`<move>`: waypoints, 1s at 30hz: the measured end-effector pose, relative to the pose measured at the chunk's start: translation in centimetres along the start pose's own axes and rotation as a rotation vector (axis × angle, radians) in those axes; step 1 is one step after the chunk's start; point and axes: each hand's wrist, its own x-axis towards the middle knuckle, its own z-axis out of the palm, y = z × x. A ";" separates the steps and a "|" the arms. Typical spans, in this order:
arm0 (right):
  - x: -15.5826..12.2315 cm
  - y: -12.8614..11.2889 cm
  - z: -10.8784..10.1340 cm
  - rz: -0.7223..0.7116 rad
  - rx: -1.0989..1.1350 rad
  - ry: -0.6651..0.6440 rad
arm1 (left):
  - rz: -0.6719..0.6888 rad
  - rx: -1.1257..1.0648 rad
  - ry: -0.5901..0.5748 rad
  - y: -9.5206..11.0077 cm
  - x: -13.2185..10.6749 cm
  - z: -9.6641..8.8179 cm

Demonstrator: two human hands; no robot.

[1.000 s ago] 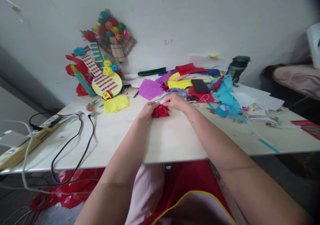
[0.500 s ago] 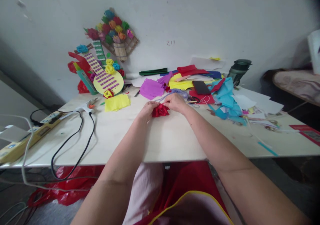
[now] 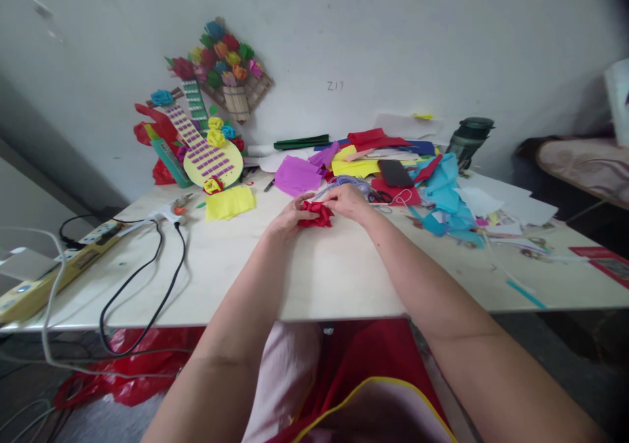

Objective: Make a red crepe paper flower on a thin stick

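Observation:
A small red crepe-paper flower [image 3: 317,214] is held just above the pale table [image 3: 319,272], near its middle. My left hand [image 3: 287,218] pinches the flower's left side with thumb and fingers. My right hand [image 3: 348,201] grips its right side, fingers curled over the top. A thin pale thread runs from the flower toward a purple cord bundle [image 3: 350,181] behind my right hand.
Sheets of coloured paper [image 3: 296,173], a dark phone [image 3: 394,172], scissors [image 3: 379,196] and a green bottle [image 3: 468,139] crowd the far side. A yellow paper guitar [image 3: 209,157] and paper bouquet [image 3: 223,59] lean on the wall. A glue gun [image 3: 171,212] and black cable [image 3: 142,279] lie left.
The flower has tilted and lifted slightly between my hands. My left thumb now reaches over its top. The arms have hardly moved.

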 end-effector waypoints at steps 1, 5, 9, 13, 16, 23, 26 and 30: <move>0.0 0.0 0.0 0.000 -0.002 0.000 | 0.011 0.014 0.021 -0.1 0.0 0.1; -0.1 0.0 0.1 0.011 -0.033 0.019 | 0.044 0.047 0.075 -0.3 0.3 0.4; -0.3 -0.3 -0.1 0.012 -0.072 0.024 | 0.084 0.080 0.124 -0.6 0.7 0.3; -0.4 -0.5 -0.2 0.010 -0.161 0.019 | 0.121 0.110 0.174 -0.8 0.9 0.1; -0.4 -0.4 -0.2 0.002 -0.212 0.024 | 0.137 0.101 0.180 -0.8 1.1 -0.1; -0.3 0.3 -0.2 -0.035 -0.248 0.028 | 0.161 0.063 0.170 -0.9 1.3 -0.3; -0.3 0.6 -0.2 -0.048 -0.254 0.043 | 0.175 0.067 0.176 -0.9 1.3 -0.3; -0.4 1.1 -0.5 -0.053 -0.256 0.070 | 0.179 0.062 0.205 -0.8 1.1 -0.3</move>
